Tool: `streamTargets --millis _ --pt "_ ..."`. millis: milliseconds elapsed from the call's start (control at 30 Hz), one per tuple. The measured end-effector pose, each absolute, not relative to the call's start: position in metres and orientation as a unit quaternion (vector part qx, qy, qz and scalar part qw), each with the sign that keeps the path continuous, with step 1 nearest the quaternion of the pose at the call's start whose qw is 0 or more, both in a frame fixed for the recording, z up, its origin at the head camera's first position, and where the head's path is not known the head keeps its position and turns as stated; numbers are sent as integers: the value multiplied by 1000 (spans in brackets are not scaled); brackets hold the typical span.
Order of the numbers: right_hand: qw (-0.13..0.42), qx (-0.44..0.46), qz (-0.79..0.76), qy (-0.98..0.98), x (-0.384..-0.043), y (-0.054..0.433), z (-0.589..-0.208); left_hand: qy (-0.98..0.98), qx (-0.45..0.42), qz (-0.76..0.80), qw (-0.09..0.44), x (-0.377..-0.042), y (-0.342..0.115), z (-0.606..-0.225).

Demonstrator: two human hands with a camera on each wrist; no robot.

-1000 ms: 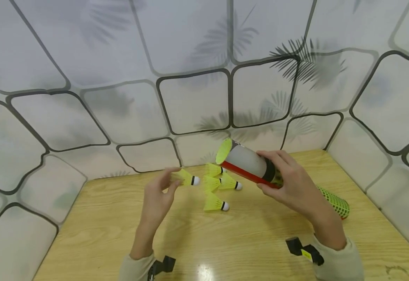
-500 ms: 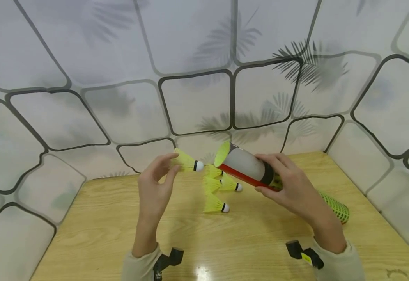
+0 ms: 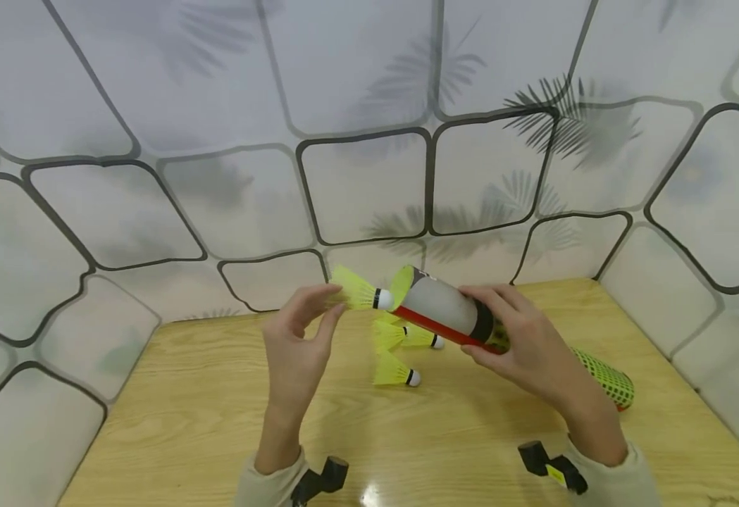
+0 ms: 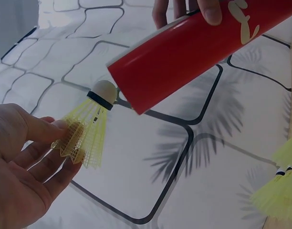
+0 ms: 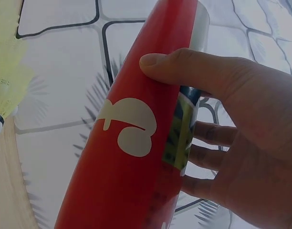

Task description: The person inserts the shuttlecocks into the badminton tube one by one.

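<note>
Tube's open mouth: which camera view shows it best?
The head view: there the open mouth of the tube shows its yellow-green inside, with the held shuttlecock close by. The left wrist view has the mouth side-on, hiding the inside. The right wrist view misses it; both tube ends run out of frame.

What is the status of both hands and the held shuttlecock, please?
Right hand grips tilted shuttlecock tube. Left hand pinches yellow shuttlecock, white base facing tube's open end. Nothing visible between base and opening.
</note>
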State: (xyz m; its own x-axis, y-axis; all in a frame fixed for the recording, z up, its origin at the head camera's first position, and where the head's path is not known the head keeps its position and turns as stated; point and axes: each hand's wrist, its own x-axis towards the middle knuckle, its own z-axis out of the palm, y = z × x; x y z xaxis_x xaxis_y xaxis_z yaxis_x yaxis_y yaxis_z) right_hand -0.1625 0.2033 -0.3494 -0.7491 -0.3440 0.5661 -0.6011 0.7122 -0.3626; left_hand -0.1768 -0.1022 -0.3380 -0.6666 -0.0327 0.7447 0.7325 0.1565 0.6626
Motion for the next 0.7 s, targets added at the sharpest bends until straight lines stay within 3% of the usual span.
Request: streamTargets --millis 400,700 --pt "236 277 267 -893 -160 195 -351 -709 -282 -549 340 -176 -86 -345" --pt "236 277 266 -893 -160 193 -352 -723 -302 -535 317 -179 -81 -350"
